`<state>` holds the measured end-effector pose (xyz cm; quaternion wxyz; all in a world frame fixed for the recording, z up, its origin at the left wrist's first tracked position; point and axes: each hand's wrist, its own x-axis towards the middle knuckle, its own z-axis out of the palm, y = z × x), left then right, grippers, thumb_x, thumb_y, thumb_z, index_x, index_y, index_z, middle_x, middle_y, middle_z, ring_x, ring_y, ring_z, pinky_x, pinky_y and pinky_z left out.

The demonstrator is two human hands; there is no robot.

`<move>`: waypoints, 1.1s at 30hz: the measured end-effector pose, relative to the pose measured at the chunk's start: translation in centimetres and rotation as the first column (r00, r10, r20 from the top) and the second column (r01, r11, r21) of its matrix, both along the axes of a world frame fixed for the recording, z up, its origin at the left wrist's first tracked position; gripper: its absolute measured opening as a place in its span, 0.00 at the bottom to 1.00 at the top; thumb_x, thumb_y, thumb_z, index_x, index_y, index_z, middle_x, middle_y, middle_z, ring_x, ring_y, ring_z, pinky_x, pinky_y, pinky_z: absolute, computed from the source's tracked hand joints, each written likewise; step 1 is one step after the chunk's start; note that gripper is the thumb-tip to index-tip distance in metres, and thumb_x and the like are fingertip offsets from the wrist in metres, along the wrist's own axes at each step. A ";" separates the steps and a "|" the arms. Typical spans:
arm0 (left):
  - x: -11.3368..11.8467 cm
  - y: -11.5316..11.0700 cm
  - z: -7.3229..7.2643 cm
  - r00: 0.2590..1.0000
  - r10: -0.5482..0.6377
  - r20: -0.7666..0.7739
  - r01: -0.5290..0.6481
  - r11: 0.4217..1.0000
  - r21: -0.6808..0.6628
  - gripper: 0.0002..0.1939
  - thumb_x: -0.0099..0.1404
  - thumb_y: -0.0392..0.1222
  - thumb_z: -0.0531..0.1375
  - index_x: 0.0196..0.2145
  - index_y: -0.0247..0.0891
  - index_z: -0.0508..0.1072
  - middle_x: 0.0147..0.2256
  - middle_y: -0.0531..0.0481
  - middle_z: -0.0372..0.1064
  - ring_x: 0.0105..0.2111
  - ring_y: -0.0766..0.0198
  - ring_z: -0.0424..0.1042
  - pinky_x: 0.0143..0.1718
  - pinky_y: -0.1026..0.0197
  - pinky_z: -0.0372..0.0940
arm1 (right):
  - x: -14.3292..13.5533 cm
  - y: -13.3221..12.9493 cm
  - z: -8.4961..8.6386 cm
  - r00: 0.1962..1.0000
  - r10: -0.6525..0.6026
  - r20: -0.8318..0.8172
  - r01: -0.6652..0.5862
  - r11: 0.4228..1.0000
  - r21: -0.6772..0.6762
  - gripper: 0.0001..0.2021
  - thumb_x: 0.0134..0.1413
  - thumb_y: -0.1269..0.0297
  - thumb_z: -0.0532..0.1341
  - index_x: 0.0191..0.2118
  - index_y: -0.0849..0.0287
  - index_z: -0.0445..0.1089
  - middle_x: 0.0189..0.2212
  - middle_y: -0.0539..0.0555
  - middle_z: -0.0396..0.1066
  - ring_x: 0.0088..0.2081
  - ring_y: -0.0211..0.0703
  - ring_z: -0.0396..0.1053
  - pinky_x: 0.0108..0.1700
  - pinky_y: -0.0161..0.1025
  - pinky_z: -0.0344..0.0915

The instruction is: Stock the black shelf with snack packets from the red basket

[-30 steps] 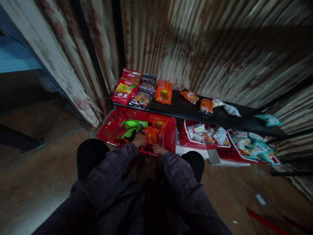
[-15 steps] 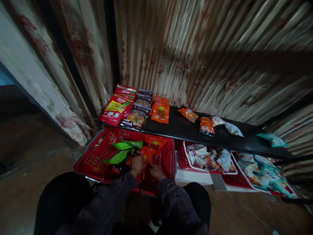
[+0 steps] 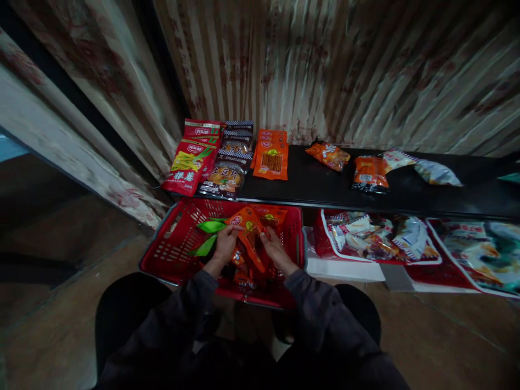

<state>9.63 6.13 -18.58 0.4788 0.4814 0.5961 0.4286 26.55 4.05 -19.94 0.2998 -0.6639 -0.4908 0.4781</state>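
Between my two hands is an orange snack packet (image 3: 248, 230), tilted above the red basket (image 3: 162, 254). My left hand (image 3: 226, 244) is closed on its left edge. On the other side my right hand (image 3: 275, 249) grips its right edge, thumb on the front. Inside the basket, green packets (image 3: 205, 246) lie left of my left hand. Another orange packet (image 3: 272, 214) rests against the basket's back side. More orange and dark packets are partly hidden below my hands.
A black shelf (image 3: 300, 187) runs behind the basket. On it lie red packets (image 3: 190, 162), dark potato-chip packets (image 3: 225, 173), flat orange packets (image 3: 272, 157) and loose orange bags (image 3: 329, 155). Bins of wrapped snacks (image 3: 365, 238) stand right of the basket, under the shelf's edge.
Both hands have come up from among the packets in the basket, now with an orange packet between them. My view has shifted and moved nearer the shelf.
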 end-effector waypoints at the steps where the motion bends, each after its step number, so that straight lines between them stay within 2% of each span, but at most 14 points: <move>1: -0.4 0.2 0.8 1.000 0.002 0.027 -0.002 1.000 0.002 0.09 0.56 0.45 0.55 0.28 0.40 0.72 0.26 0.53 0.70 0.30 0.61 0.71 0.34 0.60 0.65 | 0.0 0.1 0.4 0.996 -0.038 -0.079 0.040 0.999 0.014 0.29 0.63 0.52 0.52 0.67 0.55 0.51 0.64 0.58 0.59 0.65 0.45 0.56 0.65 0.45 0.53; 5: -1.2 0.8 4.9 0.994 -0.054 0.098 0.052 0.998 0.017 0.05 0.48 0.43 0.58 0.24 0.40 0.70 0.24 0.52 0.69 0.29 0.61 0.69 0.35 0.60 0.65 | 0.2 -0.3 2.4 0.938 -0.108 -0.330 0.144 0.986 0.087 0.27 0.58 0.51 0.58 0.62 0.50 0.59 0.61 0.54 0.64 0.63 0.46 0.61 0.65 0.47 0.55; 9: -0.7 0.6 8.9 0.984 -0.126 0.128 0.121 0.991 0.053 0.05 0.45 0.41 0.61 0.23 0.38 0.72 0.25 0.52 0.70 0.30 0.63 0.68 0.36 0.61 0.64 | 1.3 -1.4 4.4 0.803 -0.161 -0.574 0.222 0.974 0.038 0.28 0.53 0.51 0.64 0.58 0.52 0.63 0.55 0.55 0.71 0.57 0.45 0.68 0.59 0.44 0.62; 11: -0.2 0.3 10.3 0.978 -0.150 0.144 0.141 0.988 0.069 0.07 0.45 0.41 0.61 0.25 0.37 0.72 0.26 0.53 0.70 0.28 0.65 0.67 0.33 0.63 0.63 | 2.0 -1.8 5.3 0.747 -0.170 -0.643 0.244 0.969 0.027 0.26 0.48 0.51 0.68 0.53 0.55 0.68 0.50 0.55 0.74 0.52 0.45 0.71 0.54 0.41 0.66; 13: 0.3 -0.1 11.4 0.970 -0.172 0.174 0.160 0.984 0.080 0.12 0.45 0.39 0.62 0.31 0.37 0.73 0.27 0.54 0.70 0.26 0.66 0.66 0.31 0.64 0.62 | 2.7 -2.0 5.9 0.706 -0.145 -0.693 0.251 0.966 0.054 0.23 0.44 0.53 0.70 0.45 0.57 0.72 0.44 0.54 0.77 0.47 0.43 0.74 0.49 0.38 0.68; 15: 0.9 -0.6 12.0 0.961 -0.189 0.203 0.176 0.981 0.079 0.20 0.46 0.38 0.63 0.41 0.38 0.73 0.27 0.56 0.70 0.26 0.67 0.67 0.31 0.65 0.62 | 3.2 -1.9 6.4 0.644 -0.155 -0.749 0.284 0.958 0.046 0.20 0.40 0.55 0.72 0.40 0.57 0.73 0.38 0.51 0.79 0.40 0.40 0.75 0.43 0.35 0.69; 17: 1.4 -1.2 12.3 0.957 -0.191 0.220 0.178 0.981 0.078 0.27 0.47 0.37 0.63 0.48 0.38 0.71 0.26 0.57 0.69 0.27 0.67 0.68 0.32 0.65 0.62 | 3.5 -1.8 6.9 0.565 -0.221 -0.795 0.349 0.937 -0.013 0.19 0.37 0.57 0.73 0.37 0.57 0.73 0.32 0.48 0.78 0.33 0.37 0.74 0.36 0.32 0.69; 20: 2.0 -1.9 12.6 0.961 -0.136 0.239 0.111 0.987 0.117 0.31 0.47 0.36 0.64 0.51 0.37 0.69 0.22 0.61 0.64 0.25 0.70 0.66 0.32 0.67 0.61 | 3.7 -1.8 7.7 0.489 -0.254 -0.834 0.399 0.916 -0.044 0.17 0.35 0.60 0.74 0.34 0.57 0.73 0.27 0.46 0.77 0.28 0.34 0.73 0.31 0.30 0.68; 22: 2.1 -2.2 12.8 0.962 -0.103 0.252 0.070 0.988 0.138 0.28 0.47 0.37 0.65 0.48 0.36 0.71 0.20 0.62 0.63 0.23 0.70 0.65 0.30 0.67 0.60 | 3.7 -1.8 8.3 0.478 -0.218 -0.851 0.395 0.919 -0.013 0.17 0.34 0.60 0.74 0.33 0.58 0.73 0.27 0.47 0.77 0.28 0.35 0.73 0.31 0.31 0.68; 26: 1.8 -2.9 13.4 0.956 -0.148 0.252 0.119 0.985 0.127 0.15 0.48 0.42 0.67 0.35 0.35 0.75 0.26 0.54 0.72 0.28 0.66 0.70 0.34 0.64 0.63 | 3.6 -1.7 9.1 0.440 -0.202 -0.875 0.412 0.911 -0.003 0.18 0.31 0.61 0.75 0.33 0.58 0.74 0.29 0.48 0.79 0.30 0.38 0.75 0.34 0.34 0.71; 30: 1.3 -3.7 13.3 0.949 -0.190 0.252 0.172 0.981 0.091 0.15 0.48 0.47 0.68 0.32 0.36 0.76 0.30 0.50 0.76 0.33 0.60 0.73 0.36 0.61 0.66 | 3.2 -1.3 9.3 0.415 -0.269 -0.869 0.484 0.874 -0.039 0.18 0.30 0.64 0.75 0.33 0.58 0.74 0.28 0.48 0.78 0.32 0.39 0.75 0.38 0.35 0.72; 33: 1.1 -4.2 12.8 0.945 -0.212 0.249 0.211 0.977 0.031 0.15 0.48 0.48 0.69 0.32 0.36 0.77 0.31 0.49 0.77 0.33 0.59 0.74 0.35 0.60 0.67 | 3.0 -1.0 9.3 0.408 -0.297 -0.863 0.521 0.852 -0.047 0.17 0.32 0.66 0.75 0.34 0.59 0.74 0.29 0.49 0.79 0.33 0.39 0.75 0.39 0.36 0.72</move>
